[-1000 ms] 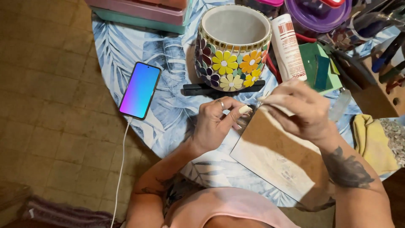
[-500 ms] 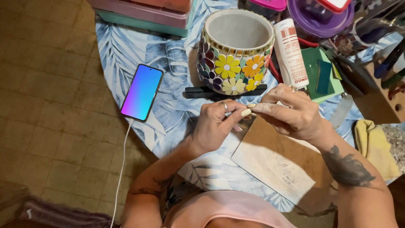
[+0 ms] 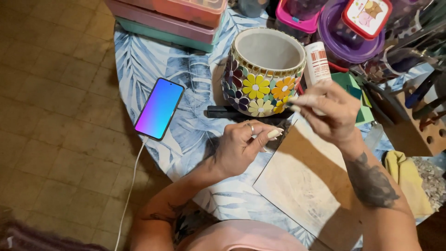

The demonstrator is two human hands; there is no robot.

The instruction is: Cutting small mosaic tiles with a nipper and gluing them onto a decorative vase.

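Your left hand (image 3: 241, 146) is curled over the brown board (image 3: 306, 181), fingertips pinched together, maybe on a tiny piece, too small to tell. Your right hand (image 3: 327, 111) pinches something thin, raised just beside the flower-mosaic pot (image 3: 262, 69).

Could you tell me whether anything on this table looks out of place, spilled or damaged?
Nothing looks spilled or broken. The one oddity is the phone, lying near the table edge with its cable hanging off. The flower pot stands upright, and both hands work above the board.
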